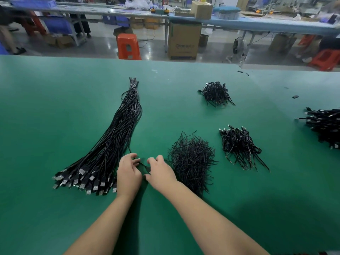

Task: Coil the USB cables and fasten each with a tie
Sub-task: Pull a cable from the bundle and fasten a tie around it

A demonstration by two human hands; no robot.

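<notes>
**Both hands on one cable, between the bundle and the ties**

We have our left hand (128, 173) and right hand (160, 172) close together on the green table (55, 107), low in the middle of the view. Between them runs a single black cable (142, 164); the fingers of both hands are curled in around it, the left gripping one part and the right pinching another, though the exact hold is partly hidden by our knuckles.

Just left of our left hand lies the long bundle of straight USB cables (117, 137), bound near its far tip, its plugs fanned out toward us. Just right of our right hand, touching it, sits the loose heap of black ties (191, 161). Further right we see a small pile of coiled cables (239, 146), another pile (216, 93) beyond it, and a larger stack (325, 126) at the right edge.

Past the table stand an orange stool (127, 46) and a cardboard box (184, 41)
</notes>
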